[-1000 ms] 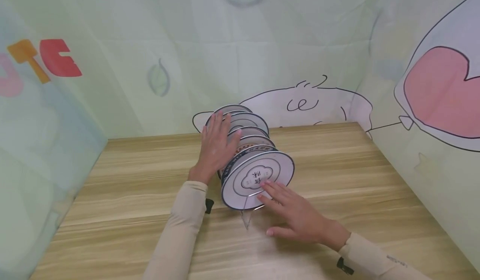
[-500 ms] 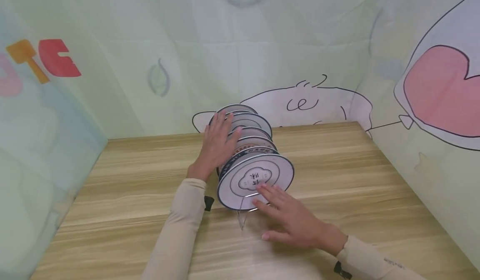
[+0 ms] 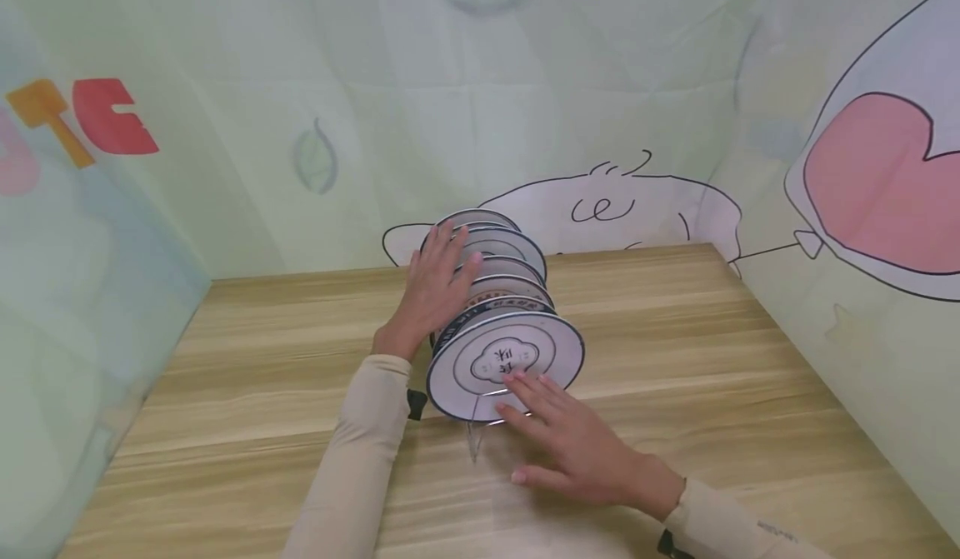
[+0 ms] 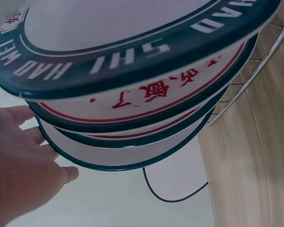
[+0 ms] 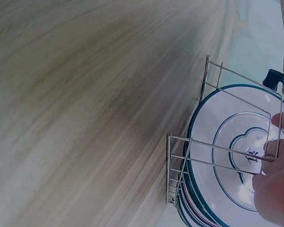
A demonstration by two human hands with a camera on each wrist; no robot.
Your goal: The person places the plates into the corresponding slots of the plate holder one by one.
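Several round plates with dark rims stand on edge, one behind another, in a wire dish rack on the table. The front plate turns its underside, marked with a printed label, toward me. In the head view my left hand rests along the left rims of the rear plates, fingers straight; the left wrist view shows the fingertips of that hand at the edge of the farther plates. My right hand touches the rack's near end in front of the plate, fingers extended, thumb apart. The plates hide most of the rack.
The wooden tabletop extends around the rack on both sides. A printed cloth backdrop rises behind and at both sides; the rear plates stand near the table's back edge.
The rack's near end and front plate have swung left with my right hand, while the rear plates have shifted slightly right. My left hand has moved slightly right on the rims.
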